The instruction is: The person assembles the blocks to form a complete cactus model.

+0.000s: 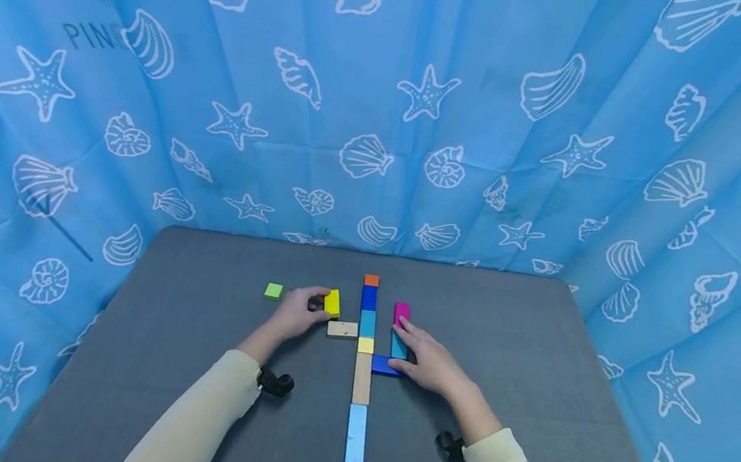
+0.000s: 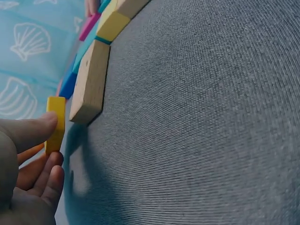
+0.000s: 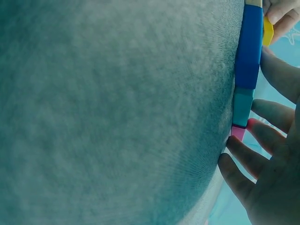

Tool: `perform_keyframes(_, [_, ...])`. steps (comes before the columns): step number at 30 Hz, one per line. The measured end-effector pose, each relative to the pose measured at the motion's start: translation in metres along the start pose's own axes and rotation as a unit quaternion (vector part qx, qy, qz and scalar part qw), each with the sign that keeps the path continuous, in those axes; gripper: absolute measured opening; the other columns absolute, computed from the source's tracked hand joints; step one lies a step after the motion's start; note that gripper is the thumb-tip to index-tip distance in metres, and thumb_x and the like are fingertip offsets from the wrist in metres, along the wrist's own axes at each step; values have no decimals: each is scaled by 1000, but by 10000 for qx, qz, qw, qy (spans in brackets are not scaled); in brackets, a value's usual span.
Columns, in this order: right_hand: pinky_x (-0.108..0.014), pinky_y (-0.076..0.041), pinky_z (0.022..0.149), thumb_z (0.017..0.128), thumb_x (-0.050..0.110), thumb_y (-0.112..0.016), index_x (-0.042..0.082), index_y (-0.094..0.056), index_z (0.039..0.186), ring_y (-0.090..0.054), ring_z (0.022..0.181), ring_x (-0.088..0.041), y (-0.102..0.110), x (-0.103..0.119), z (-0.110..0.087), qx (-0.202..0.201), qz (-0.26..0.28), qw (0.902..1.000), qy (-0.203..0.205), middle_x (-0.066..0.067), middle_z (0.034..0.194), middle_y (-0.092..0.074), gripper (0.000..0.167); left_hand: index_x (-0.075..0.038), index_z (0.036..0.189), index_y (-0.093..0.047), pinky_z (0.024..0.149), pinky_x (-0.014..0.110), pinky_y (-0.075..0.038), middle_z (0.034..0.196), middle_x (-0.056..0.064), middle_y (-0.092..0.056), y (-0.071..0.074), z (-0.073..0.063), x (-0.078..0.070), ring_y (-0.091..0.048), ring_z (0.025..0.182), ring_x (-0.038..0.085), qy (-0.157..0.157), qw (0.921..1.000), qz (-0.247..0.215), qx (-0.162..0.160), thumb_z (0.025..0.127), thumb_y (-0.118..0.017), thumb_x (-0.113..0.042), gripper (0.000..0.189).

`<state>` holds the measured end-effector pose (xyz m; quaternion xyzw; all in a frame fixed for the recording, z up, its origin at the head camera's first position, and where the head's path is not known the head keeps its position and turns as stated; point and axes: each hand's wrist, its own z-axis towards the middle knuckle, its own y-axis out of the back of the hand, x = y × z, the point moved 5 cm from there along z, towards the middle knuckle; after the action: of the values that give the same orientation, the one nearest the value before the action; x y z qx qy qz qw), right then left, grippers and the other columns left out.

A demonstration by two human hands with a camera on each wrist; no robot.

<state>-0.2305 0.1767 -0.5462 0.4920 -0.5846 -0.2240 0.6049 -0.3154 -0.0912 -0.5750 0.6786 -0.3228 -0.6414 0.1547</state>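
Between thumb and fingers, my left hand (image 1: 295, 314) pinches a yellow block (image 1: 332, 303); the left wrist view shows that block (image 2: 56, 124) upright beside the end of a plain wooden block (image 2: 91, 82). Spread fingers of my right hand (image 1: 431, 364) touch a short line made of a magenta block (image 1: 402, 311) and a teal block (image 1: 399, 349). Its thumb lies at a dark blue block (image 1: 384, 366), which juts sideways from a long central column. From the right wrist, the dark blue block (image 3: 249, 47) and teal block (image 3: 243, 107) appear in a row along the fingertips.
The column runs from an orange block (image 1: 372, 281) through blue, teal, pale yellow and wooden blocks to a light blue block (image 1: 356, 437) nearest me. A lime green block (image 1: 274, 291) lies left on the grey table (image 1: 505, 315). Behind hangs a blue shell-patterned curtain (image 1: 384, 111).
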Motion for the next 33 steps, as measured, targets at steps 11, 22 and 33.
perform_keyframes(11, [-57,-30,117,95,42,-69,16,-39,156,-29,151,-34,-1,-1,2,4,-15,10000,49,-5,166,-28,73,-11,142,-57,101,47,-49,142,12,-57,-6,-2,0,-59,119,28,-503,9986,-138,69,92,-75,-17,54])
perform_keyframes(22, [-58,-30,117,95,42,-69,17,-39,156,-29,151,-34,-2,-1,2,62,10,10000,-13,-5,167,-27,73,-8,145,-52,109,61,-30,151,21,-37,48,-8,29,-33,136,42,200,9869,507,-1517,93,-67,-12,53])
perform_keyframes(33, [-57,-29,117,95,41,-69,16,-39,157,-29,151,-34,-1,-1,2,68,0,10000,9,-6,167,-27,73,-1,137,-59,100,55,-43,139,24,-52,53,-1,34,-48,127,42,384,9904,536,-1215,96,-68,-14,44])
